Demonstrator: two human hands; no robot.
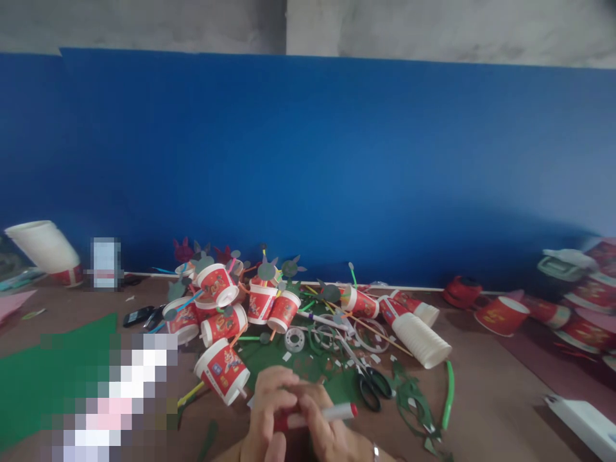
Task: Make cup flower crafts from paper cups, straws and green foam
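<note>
At the bottom middle, both my hands are together around a marker (339, 412) with a white barrel and red ends. My right hand (320, 423) has its fingers wrapped round the barrel, and one red end sticks out to the right. My left hand (267, 407) is closed about the other red end, which its fingers partly cover. Just beyond my left hand lies a red and white paper cup (222, 371) on its side. Black-handled scissors (373, 385) rest to the right of my hands, beside green paper scraps (412, 401).
Several decorated paper cups (262, 303) are heaped behind my hands. A tape roll (294, 339) and a stack of nested cups (423, 337) lie close by. Green paper (58, 366) covers the left. More cups (502, 316) stand right, before a blue wall panel (308, 160).
</note>
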